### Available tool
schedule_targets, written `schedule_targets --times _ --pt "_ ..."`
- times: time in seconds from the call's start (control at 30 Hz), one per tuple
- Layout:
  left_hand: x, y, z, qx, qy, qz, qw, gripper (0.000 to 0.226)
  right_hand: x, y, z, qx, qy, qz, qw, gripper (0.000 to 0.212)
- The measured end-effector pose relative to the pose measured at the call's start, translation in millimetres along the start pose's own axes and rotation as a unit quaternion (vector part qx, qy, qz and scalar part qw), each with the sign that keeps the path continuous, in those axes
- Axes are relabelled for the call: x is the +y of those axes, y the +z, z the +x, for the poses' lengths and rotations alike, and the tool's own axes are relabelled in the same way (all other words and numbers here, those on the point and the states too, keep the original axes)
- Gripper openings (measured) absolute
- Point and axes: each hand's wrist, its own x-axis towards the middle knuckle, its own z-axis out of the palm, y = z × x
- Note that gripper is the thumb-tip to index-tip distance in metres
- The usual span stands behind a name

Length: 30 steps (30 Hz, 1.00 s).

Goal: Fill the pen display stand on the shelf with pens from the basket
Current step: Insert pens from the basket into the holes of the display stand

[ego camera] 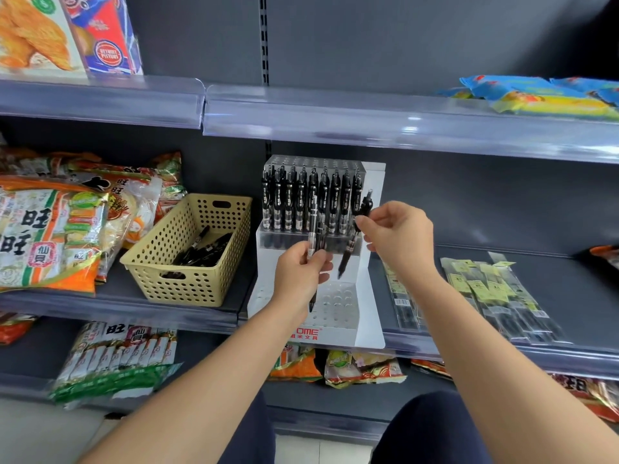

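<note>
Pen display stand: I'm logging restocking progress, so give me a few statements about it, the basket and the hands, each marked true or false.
1. The upper tier of the pen display stand holds a row of black pens. True.
2. The stand's lower front tier is full of pens. False: the holes in view there are empty.
3. The basket stands left of the stand, with loose pens inside. True.
4. The right hand holds nothing. False: it pinches a single pen in front of the stand.
5. The left hand grips held pens. True.
</note>
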Motion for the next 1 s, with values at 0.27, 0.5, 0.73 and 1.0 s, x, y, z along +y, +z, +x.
schedule_targets --times 0.27,0.5,0.73,1.0 --pt "-10.0 -3.3 1.0 0.015 -0.019 -0.021 0.999 0.014 21.9 9.7 -10.0 0.023 -0.065 -0.131 0.989 0.015" --pt "-11.7 -4.0 2.2 0.013 -0.022 -0.02 0.999 0.016 28.8 15.3 -9.0 0.022 -0.075 -0.141 0.987 0.018" --pt "-11.2 -0.5 1.4 0.01 -0.026 -0.026 0.999 0.016 39.4 22.2 -11.8 -0.01 -0.064 -0.181 0.981 0.018" --pt "-11.7 -0.1 0.2 0.004 -0.025 -0.028 0.999 0.016 49.4 28.9 -14.3 -0.042 -0.053 -0.238 0.969 0.023"
